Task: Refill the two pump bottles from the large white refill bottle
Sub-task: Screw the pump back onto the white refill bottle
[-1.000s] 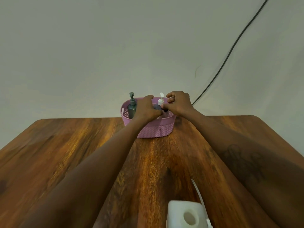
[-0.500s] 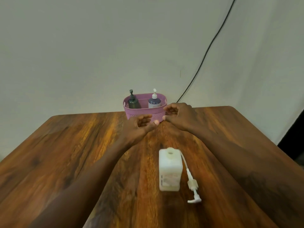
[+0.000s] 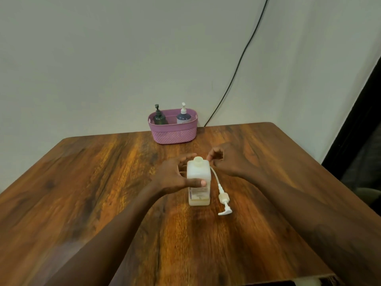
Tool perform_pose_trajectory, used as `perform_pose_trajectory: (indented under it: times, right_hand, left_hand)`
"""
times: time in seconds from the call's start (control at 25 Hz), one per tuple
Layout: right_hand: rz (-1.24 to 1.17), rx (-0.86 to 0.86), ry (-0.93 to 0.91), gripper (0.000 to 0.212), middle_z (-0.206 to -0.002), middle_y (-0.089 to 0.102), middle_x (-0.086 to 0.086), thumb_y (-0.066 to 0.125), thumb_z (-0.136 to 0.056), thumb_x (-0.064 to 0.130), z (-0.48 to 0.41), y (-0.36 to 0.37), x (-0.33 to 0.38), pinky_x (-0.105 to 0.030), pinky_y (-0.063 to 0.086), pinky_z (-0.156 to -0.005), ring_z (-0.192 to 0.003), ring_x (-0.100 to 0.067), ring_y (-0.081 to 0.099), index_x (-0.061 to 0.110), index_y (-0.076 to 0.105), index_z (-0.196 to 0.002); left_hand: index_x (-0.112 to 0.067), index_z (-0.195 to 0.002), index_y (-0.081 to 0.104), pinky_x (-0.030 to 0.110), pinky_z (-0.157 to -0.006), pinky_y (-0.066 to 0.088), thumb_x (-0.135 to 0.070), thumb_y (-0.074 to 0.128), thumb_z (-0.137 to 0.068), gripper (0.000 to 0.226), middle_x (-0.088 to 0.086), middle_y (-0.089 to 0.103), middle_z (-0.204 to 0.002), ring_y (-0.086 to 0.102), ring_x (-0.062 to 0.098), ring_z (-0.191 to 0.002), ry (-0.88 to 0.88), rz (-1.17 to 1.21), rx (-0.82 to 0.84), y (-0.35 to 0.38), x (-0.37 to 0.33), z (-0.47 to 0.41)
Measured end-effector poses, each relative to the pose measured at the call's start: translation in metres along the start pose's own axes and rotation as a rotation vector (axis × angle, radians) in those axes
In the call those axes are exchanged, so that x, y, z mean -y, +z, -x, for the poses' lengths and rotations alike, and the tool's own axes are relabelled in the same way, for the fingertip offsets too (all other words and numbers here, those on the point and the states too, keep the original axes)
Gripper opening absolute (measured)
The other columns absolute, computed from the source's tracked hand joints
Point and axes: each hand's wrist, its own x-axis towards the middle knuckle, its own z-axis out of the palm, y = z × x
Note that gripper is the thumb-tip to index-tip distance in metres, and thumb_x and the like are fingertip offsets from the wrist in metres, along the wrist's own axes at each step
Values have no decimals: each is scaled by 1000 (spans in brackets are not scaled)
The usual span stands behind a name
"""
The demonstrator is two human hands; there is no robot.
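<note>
The large white refill bottle point(image 3: 199, 178) stands upright mid-table with its neck uncapped. My left hand point(image 3: 175, 176) wraps around its left side, thumb across the front and fingers behind. My right hand point(image 3: 228, 162) hovers just right of the bottle's neck, fingers curled and apart, holding nothing. The bottle's white pump head with its tube point(image 3: 222, 195) lies on the table to the right of the bottle. A dark green pump bottle point(image 3: 159, 116) and a dark blue pump bottle with a white pump point(image 3: 183, 115) stand inside the pink basket point(image 3: 173, 135).
The pink basket sits at the far edge of the wooden table point(image 3: 82, 193) against the wall. A black cable point(image 3: 237, 69) runs down the wall behind it. The table's right edge drops off beside a dark gap.
Both hands pulled back from the basket toward me. The left hand closed around the refill bottle and the right hand came beside its neck. The view tilted down.
</note>
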Motion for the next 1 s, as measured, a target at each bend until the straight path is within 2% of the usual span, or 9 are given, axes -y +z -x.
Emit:
perform_pose_trajectory:
  times: [0.12,0.24,0.4,0.48,0.6,0.72,0.8,0.88,1.0]
  right_hand:
    - [122,129,-80,24,-86,74,4,66,-82,-8,21,1,-10,-13,52,-66,-76,-4,66,10,78,-89]
    - [233,323,-75,29,-94,75,3,66,-79,-8,31,7,-18,-22,54,-74,-83,-6,65,12,80,-95]
    - [397,622,-142,45,-121,72,7,72,-78,-4,37,18,-26,-25,50,-95,-112,-8,63,24,77,-113]
    - [458,669,-191,46,-127,70,5,75,-80,0,38,21,-25,-31,51,-100,-116,-12,63,25,75,-119]
    - [494,696,-189,43,-117,73,5,77,-81,9,34,23,-23,-38,57,-93,-105,-13,66,27,74,-121]
    - [347,439,-195,30,-100,70,15,72,-87,17,32,11,-8,-29,55,-80,-86,-2,62,28,75,-115]
    - [189,196,-219,31,-103,68,17,68,-91,12,30,-2,9,-11,46,-77,-86,6,59,25,72,-119]
    - [70,13,-270,34,-110,68,15,70,-92,12,27,-12,29,-4,43,-81,-90,9,59,22,69,-125]
    - [-211,-180,-222,42,-116,68,10,75,-91,15,20,-22,58,-17,56,-88,-102,-3,67,19,64,-131]
  left_hand:
    - [-34,-135,57,26,-83,61,-50,92,-63,82,-13,66,-129,65,9,-114,14,13,-68,12,1,6]
    - [-30,-137,58,30,-85,62,-40,96,-60,87,-10,67,-129,65,10,-116,8,56,-64,11,3,7]
    - [-27,-137,57,20,-78,60,-31,97,-59,87,-9,67,-128,66,10,-114,1,39,-90,10,3,10]
    - [-25,-138,56,18,-75,59,-28,97,-61,87,-7,66,-128,66,8,-110,5,13,-143,9,2,13]
    - [-22,-140,55,23,-78,60,-32,96,-62,89,-10,64,-126,66,9,-109,-7,1,-233,3,3,21]
    - [-23,-139,56,28,-83,61,-40,95,-59,90,-10,65,-129,66,10,-111,5,-36,-329,-8,5,28]
    - [-22,-138,57,28,-83,60,-37,95,-62,86,-12,63,-125,64,10,-110,-5,-72,-409,-15,5,32]
    - [-18,-137,58,33,-84,60,-35,95,-62,85,-6,66,-126,65,13,-110,-51,-99,-475,-22,7,34]
    - [-16,-136,59,38,-87,59,-38,95,-59,87,4,67,-127,64,19,-113,-103,-215,-499,-27,9,34]
